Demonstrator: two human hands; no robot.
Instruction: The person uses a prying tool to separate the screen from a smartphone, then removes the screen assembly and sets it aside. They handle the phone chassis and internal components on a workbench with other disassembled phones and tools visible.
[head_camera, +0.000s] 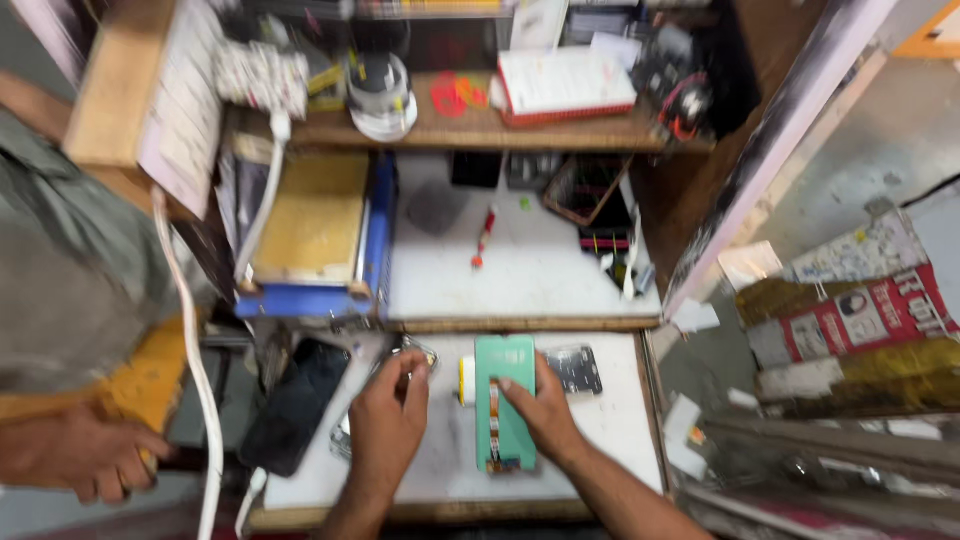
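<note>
- On the white lower bench (600, 440), near the middle of the view, the green phone panel (505, 400) lay flat with its long axis running from twelve to six o'clock, which kept it steady under your fingers.
- Your right hand (540, 410) came in from five o'clock and pressed its fingertips down on the panel's centre strip; it was pinning the panel, not gripping it.
- Your left hand (388, 425), at nine o'clock of the panel, was curled loosely around a small metal tool (415, 357); the blur kept me from telling how firm the hold was.
- The panel looked mint green and rectangular with rounded corners, and a narrow strip with small orange marks (494, 420) ran down its length to a dark lower edge.
- A dark phone (295, 405) rested at nine o'clock beyond your left hand, and a small dark board (575, 368) sat at two o'clock, just beside the panel.
- At far nine o'clock another person's hand (85, 462) rested, well apart from yours.
</note>
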